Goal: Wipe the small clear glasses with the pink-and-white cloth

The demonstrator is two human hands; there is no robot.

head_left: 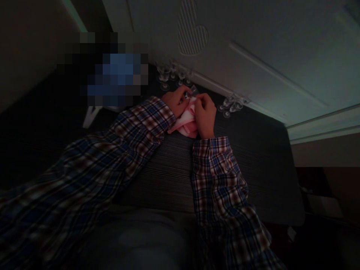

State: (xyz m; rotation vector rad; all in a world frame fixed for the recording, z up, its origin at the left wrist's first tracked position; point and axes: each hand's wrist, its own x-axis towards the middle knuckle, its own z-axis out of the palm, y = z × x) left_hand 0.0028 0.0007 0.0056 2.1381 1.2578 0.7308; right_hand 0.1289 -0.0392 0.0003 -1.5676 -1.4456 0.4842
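Starting at the far left, a blurred-out patch of blue and black covers that side, with a pale strip poking out just below it over the dark table. Across comes the left plaid sleeve, slanting up from the lower corner, and just beyond its cuff, back by the wall panel, there's a cluster of clear stemmed glasses, feet down on the tabletop. Now the left hand, and it's narrow, fingers curled around a small clear piece, glassy by the look of it, though the fingers hide most of its shape. Dead centre, the pink-and-white cloth sits bunched between the two hands, its loose folds hanging toward the wearer. Above it all, a ribbed heart stands out on the pale panel. On to the right hand: closed up too, thumb and fingers pinching the cloth right against that clear piece, the right plaid sleeve running straight down from the wrist. Just past those knuckles, a second group of small stemmed glasses gathers near the panel's foot, well apart from the first cluster.
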